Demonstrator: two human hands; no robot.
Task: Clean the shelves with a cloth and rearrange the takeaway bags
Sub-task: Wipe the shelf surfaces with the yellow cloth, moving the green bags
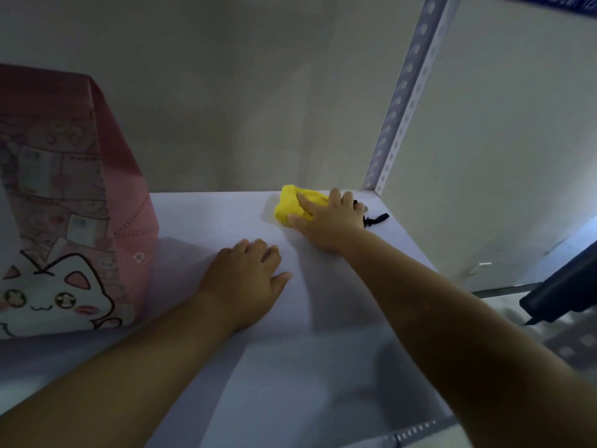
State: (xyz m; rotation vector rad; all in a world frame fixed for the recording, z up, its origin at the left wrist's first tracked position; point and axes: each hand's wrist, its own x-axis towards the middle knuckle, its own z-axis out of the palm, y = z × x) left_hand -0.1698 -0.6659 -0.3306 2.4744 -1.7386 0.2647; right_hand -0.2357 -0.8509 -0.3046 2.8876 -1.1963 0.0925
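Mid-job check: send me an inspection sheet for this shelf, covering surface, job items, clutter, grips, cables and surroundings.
Surface: white shelf, dimly lit; no dirt discernible.
Job's things: yellow cloth near the rear right corner; pink cat-print bag upright at left.
Clutter: short black strap beside the cloth.
Grips: right hand pressing flat on the cloth; left hand resting on the shelf, fingers loosely curled, holding nothing.
Cables: nothing seen.
Surroundings: plain wall behind; perforated upright at rear right; dark object off the right edge, unidentifiable.
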